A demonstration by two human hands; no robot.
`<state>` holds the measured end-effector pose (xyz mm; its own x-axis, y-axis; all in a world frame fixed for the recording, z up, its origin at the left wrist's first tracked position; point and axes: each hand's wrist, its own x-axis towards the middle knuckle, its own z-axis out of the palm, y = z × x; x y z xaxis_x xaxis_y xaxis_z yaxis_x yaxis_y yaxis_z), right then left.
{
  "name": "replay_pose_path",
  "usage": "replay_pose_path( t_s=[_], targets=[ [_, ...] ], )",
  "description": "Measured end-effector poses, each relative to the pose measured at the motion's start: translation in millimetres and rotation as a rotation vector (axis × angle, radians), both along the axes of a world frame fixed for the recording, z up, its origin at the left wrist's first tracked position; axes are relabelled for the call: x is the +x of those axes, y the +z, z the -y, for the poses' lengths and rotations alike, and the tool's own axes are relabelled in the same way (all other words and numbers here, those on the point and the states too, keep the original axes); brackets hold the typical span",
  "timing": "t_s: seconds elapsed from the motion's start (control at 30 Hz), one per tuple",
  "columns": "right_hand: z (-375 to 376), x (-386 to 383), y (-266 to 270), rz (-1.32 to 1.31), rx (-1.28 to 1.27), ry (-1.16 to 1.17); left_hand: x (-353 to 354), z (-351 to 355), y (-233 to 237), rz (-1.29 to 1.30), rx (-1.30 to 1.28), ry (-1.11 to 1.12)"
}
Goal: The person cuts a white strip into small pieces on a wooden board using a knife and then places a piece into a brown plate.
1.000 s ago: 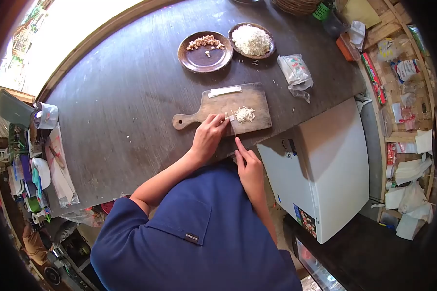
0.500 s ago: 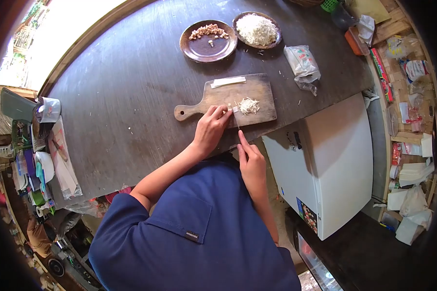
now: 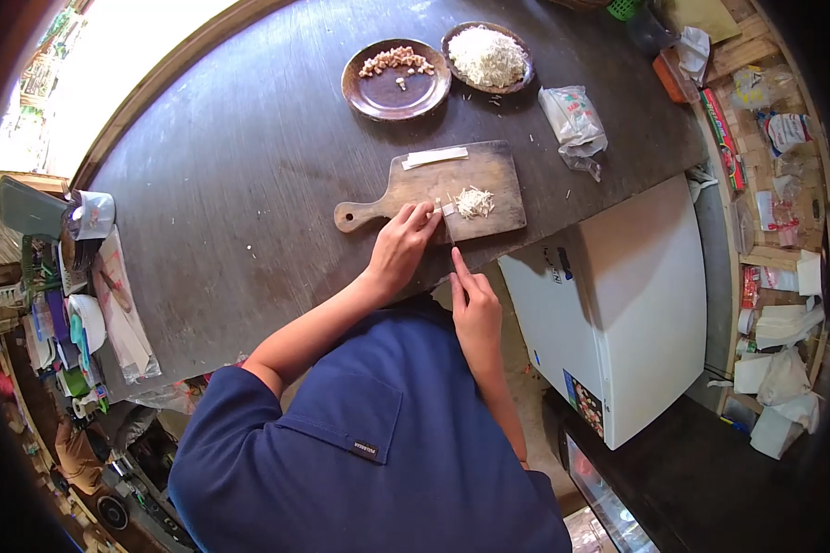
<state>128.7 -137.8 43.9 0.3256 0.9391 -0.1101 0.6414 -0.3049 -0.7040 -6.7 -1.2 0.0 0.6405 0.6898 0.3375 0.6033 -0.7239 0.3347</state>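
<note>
On a wooden cutting board (image 3: 503,170) my left hand (image 3: 402,241) presses its fingertips on a small white piece (image 3: 448,209). My right hand (image 3: 475,304) grips a knife at the board's near edge, its forefinger stretched along it; the thin blade (image 3: 451,232) points away from me, touching or close to the white piece. Just right of the blade lies a heap of thin white strips (image 3: 474,203). Longer white slabs (image 3: 435,157) rest along the board's far edge. The knife's handle is hidden in my right hand.
Beyond the board, a brown plate (image 3: 387,100) holds chopped brownish pieces, and another plate (image 3: 528,78) is heaped with white shreds. A plastic packet (image 3: 574,120) lies to their right. A white fridge or freezer (image 3: 650,304) stands beside the table's right edge. Utensils (image 3: 78,230) are at the left.
The view has shifted very slightly. Both hands stay in nearly the same place at the board, with the blade still beside the white piece.
</note>
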Motion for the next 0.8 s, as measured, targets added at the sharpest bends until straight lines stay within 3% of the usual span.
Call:
replay_pose_path(
  t_s=[0.07, 0.47, 0.8],
  targets=[
    [-2.0, -1.4, -0.3, -0.017, 0.097, -0.001, -0.4, 1.0, 1.2, 0.001, -0.001, 0.013],
    [-0.3, 1.9, 20.0, -0.049, -0.029, 0.004, 0.0, 2.3, -2.7, 0.033, -0.041, 0.026],
    [-7.1, 6.8, 2.0, -0.091, -0.002, -0.004, -0.9, -0.6, -6.7, 0.046, -0.027, 0.011]
  ],
)
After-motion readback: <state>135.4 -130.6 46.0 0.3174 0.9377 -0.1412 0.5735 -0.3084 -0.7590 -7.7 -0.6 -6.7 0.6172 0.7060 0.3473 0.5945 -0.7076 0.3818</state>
